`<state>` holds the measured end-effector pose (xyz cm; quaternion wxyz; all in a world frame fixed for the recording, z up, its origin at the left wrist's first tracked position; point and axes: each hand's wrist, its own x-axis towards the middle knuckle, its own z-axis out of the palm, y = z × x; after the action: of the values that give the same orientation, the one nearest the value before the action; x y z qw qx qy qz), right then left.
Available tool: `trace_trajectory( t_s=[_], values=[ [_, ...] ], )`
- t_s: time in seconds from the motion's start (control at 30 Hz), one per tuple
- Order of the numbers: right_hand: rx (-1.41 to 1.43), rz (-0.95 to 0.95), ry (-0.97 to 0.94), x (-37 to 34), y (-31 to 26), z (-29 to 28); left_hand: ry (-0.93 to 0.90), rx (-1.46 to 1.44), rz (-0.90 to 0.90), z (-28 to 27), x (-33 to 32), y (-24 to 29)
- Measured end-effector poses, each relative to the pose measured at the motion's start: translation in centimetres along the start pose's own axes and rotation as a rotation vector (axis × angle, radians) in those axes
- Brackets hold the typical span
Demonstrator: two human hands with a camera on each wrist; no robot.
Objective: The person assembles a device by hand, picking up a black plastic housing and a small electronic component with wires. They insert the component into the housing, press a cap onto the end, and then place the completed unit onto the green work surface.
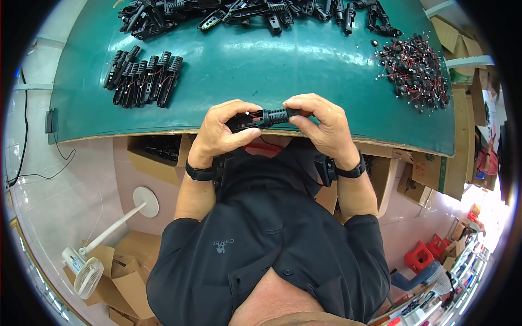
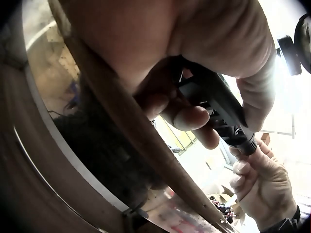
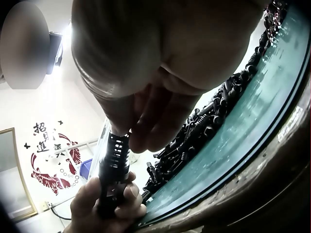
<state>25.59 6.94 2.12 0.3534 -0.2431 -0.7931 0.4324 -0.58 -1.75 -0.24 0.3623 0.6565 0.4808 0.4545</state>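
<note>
A black plastic housing with a ribbed neck point(image 1: 276, 117) is held level between both hands, just over the table's near edge. My left hand point(image 1: 222, 129) grips its wider, open part, thumb on the near side and fingers on the far side; a bit of red wire shows inside. My right hand point(image 1: 323, 124) pinches the ribbed end, where a small dark piece sits between thumb and fingertips. In the left wrist view the housing point(image 2: 214, 99) shows slots along its side. The right wrist view shows the ribbed neck point(image 3: 115, 154) below the right fingertips.
Several similar housings point(image 1: 147, 79) lie grouped at the table's left. More black parts point(image 1: 239, 13) are heaped along the far edge. A pile of small round parts with red wires point(image 1: 413, 73) is at the right. Cardboard boxes point(image 1: 155, 157) stand under the green table point(image 1: 228, 70).
</note>
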Motion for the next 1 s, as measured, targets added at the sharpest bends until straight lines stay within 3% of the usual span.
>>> trace_trajectory(
  t_s=[0.2, 0.63, 0.73, 1.0],
  values=[
    [0.227, 0.165, -0.005, -0.8, 0.5, 0.3, 0.019, -0.016, -0.013, 0.2, -0.1, 0.0],
    [0.119, 0.233, -0.061, -1.2, 0.1, 0.7, 0.045, 0.010, -0.027, 0.5, -0.2, -0.1],
    [0.442, 0.272, 0.014, -1.6, 1.0, 1.8, 0.045, 0.014, -0.042, 0.6, -0.2, 0.0],
    [0.446, 0.218, 0.028, -1.9, 1.5, 2.6, 0.036, 0.003, -0.059, 0.4, -0.3, -0.3]
  ],
)
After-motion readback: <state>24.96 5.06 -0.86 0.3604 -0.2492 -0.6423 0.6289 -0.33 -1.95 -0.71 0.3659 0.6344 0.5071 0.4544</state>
